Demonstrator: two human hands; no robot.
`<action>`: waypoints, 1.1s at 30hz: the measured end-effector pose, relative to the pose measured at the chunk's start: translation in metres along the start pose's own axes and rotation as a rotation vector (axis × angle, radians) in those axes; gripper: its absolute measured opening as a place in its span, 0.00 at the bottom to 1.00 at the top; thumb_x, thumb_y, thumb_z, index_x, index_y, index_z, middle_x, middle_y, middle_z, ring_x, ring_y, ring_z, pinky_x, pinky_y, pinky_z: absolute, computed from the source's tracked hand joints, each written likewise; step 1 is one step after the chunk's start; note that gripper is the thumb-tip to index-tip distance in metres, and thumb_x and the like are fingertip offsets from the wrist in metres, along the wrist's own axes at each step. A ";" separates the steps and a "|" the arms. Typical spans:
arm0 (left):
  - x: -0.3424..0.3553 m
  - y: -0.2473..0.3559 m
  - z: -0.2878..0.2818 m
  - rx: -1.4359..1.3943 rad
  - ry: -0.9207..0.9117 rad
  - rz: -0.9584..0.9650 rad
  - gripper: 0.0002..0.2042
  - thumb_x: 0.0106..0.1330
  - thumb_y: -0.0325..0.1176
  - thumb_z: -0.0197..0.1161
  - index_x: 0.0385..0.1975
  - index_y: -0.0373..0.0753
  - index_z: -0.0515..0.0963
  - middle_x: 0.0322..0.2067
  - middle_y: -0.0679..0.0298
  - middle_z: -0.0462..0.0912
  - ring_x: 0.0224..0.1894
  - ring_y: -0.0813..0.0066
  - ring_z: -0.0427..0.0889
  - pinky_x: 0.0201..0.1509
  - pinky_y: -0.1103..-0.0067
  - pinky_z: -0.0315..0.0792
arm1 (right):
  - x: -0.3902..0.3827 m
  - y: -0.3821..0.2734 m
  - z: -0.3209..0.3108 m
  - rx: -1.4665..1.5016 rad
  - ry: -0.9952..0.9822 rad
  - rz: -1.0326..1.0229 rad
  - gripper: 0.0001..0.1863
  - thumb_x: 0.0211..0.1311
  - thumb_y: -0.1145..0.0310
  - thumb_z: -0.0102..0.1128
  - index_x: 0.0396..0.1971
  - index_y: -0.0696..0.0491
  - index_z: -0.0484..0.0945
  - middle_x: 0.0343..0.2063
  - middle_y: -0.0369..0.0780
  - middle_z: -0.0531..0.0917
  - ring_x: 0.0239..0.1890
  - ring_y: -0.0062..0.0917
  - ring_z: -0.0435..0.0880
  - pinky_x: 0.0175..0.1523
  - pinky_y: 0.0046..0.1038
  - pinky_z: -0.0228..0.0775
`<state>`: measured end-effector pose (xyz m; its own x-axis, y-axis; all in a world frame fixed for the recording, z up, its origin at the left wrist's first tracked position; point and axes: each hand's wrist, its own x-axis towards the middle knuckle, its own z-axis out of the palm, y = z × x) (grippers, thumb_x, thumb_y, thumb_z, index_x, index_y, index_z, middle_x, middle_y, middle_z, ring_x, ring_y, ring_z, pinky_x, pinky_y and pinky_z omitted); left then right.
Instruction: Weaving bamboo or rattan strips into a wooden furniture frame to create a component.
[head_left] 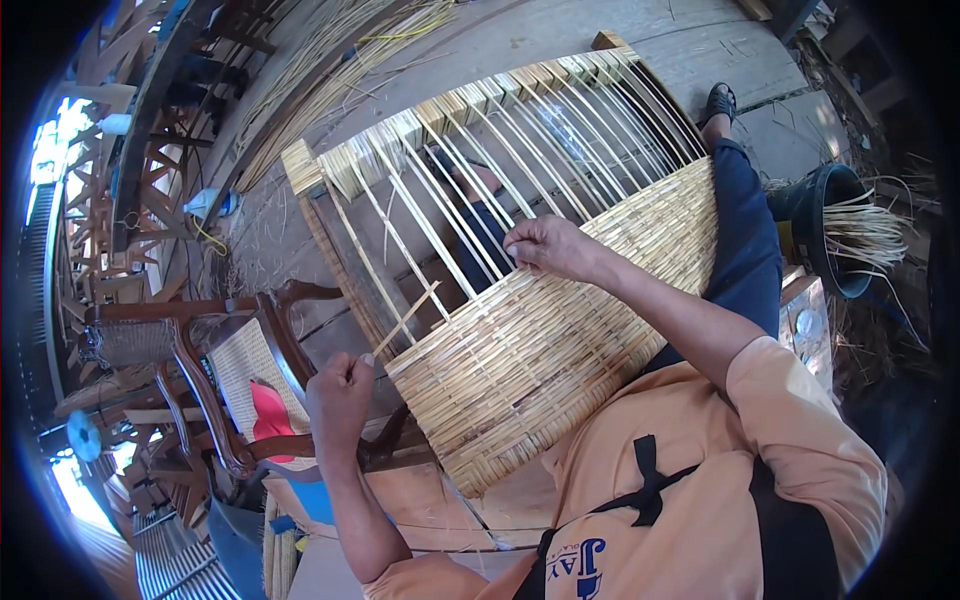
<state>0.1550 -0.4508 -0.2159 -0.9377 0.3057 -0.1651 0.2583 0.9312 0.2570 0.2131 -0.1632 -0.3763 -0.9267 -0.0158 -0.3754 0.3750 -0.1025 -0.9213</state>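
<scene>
A wooden frame (322, 232) lies slanted across my lap, partly filled with tan woven cane (560, 345). The near half is tightly woven. Over the far half, spaced pale cane strands (507, 150) run to the wrapped far rail. Closed in a pinch, my left hand (340, 395) is beside the frame's left side, with a thin cane strip (410, 318) sticking up from its fingers toward the strands. My right hand (545, 245) is closed at the upper edge of the weave, among the strands. What its fingertips grip is hidden.
At the left stands a dark wooden chair (235, 375) with a cane panel and a red cloth (268, 420). A dark bucket (848, 235) with a bundle of cane (865, 232) is at the right. Long cane lengths (330, 75) lie on the floor at the far left.
</scene>
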 end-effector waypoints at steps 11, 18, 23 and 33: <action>-0.018 -0.010 -0.018 0.091 0.133 -0.131 0.12 0.58 0.32 0.58 0.19 0.30 0.68 0.14 0.50 0.66 0.15 0.63 0.61 0.23 0.71 0.62 | 0.004 -0.003 0.014 -0.012 -0.034 0.000 0.09 0.64 0.68 0.54 0.32 0.58 0.77 0.20 0.34 0.75 0.23 0.15 0.71 0.31 0.21 0.69; -0.018 -0.021 0.004 0.036 0.083 -0.151 0.14 0.59 0.35 0.57 0.18 0.30 0.68 0.15 0.49 0.65 0.17 0.61 0.62 0.25 0.68 0.63 | 0.001 0.000 0.015 -0.002 -0.035 -0.016 0.09 0.64 0.68 0.54 0.33 0.59 0.78 0.21 0.35 0.76 0.23 0.16 0.72 0.32 0.21 0.69; -0.014 -0.049 0.022 -0.065 -0.061 -0.188 0.16 0.61 0.37 0.57 0.19 0.30 0.66 0.14 0.55 0.61 0.19 0.71 0.58 0.26 0.72 0.60 | 0.008 -0.029 0.028 -0.167 -0.107 -0.069 0.12 0.64 0.68 0.52 0.42 0.59 0.76 0.25 0.37 0.78 0.26 0.18 0.76 0.35 0.20 0.72; -0.016 -0.055 0.031 -0.081 -0.091 -0.216 0.16 0.63 0.37 0.56 0.20 0.31 0.65 0.15 0.58 0.60 0.20 0.72 0.58 0.26 0.72 0.60 | 0.039 -0.097 0.099 -0.958 -0.347 -0.141 0.12 0.55 0.70 0.55 0.37 0.57 0.82 0.35 0.44 0.84 0.42 0.36 0.83 0.45 0.32 0.74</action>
<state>0.1626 -0.5005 -0.2566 -0.9434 0.1210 -0.3087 0.0311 0.9592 0.2810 0.1381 -0.2525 -0.2920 -0.8626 -0.3676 -0.3476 -0.0175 0.7083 -0.7057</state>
